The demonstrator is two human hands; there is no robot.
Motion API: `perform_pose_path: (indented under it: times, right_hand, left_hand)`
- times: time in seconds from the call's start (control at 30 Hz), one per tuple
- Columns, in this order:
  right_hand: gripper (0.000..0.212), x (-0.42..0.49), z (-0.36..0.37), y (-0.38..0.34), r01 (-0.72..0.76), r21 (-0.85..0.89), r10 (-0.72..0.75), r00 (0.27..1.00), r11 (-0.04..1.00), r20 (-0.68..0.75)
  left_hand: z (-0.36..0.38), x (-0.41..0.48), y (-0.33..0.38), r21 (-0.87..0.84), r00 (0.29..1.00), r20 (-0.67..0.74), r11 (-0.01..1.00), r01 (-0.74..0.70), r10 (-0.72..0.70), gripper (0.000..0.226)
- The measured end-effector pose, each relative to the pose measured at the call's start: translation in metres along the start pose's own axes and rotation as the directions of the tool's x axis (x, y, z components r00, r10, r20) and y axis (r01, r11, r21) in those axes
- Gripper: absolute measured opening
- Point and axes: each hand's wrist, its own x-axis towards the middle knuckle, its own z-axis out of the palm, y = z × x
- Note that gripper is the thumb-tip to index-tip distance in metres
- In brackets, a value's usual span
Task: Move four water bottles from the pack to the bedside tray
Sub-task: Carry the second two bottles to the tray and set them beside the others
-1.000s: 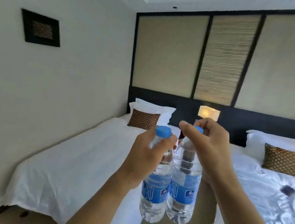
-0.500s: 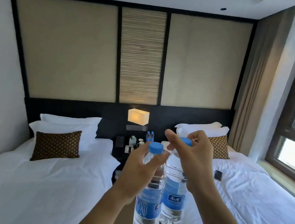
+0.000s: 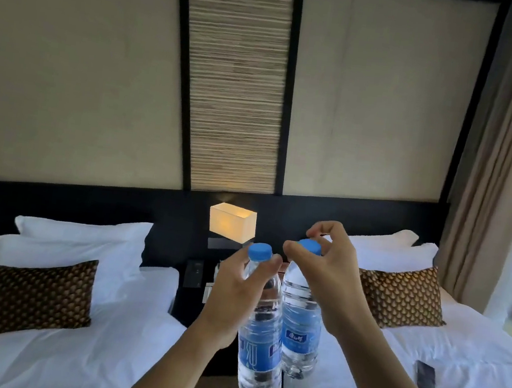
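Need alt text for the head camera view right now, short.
Each hand holds one blue-capped water bottle by the neck: left hand, left bottle; right hand, right bottle. Ahead, a lit lamp between two white beds; a phone lies on the right bed.

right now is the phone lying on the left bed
No, the phone lies on the white sheet of the right bed, beside the right forearm; the left bed holds only pillows.
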Motion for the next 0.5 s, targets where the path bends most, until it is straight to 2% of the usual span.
perform_pose_path:
  times: [0.17, 0.33, 0.5]
  right_hand:
    - [0.032, 0.137, 0.033, 0.089, 0.015, -0.001, -0.015, 0.998, 1.0, 0.063]
    - [0.029, 0.278, 0.072, 0.192, 0.034, 0.041, -0.035, 0.998, 0.999, 0.044]
    - [0.026, 0.416, 0.11, 0.292, 0.073, -0.038, -0.072, 0.997, 0.997, 0.041]
  left_hand:
    - [-0.014, 0.14, -0.086, -0.039, 0.999, -0.034, 0.998, 0.041, -0.043, 0.036]
    - [-0.031, 0.288, -0.189, -0.04, 0.999, -0.018, 0.998, 0.04, -0.041, 0.04]
    - [-0.045, 0.435, -0.281, 0.025, 0.999, 0.0, 0.999, 0.032, -0.032, 0.042]
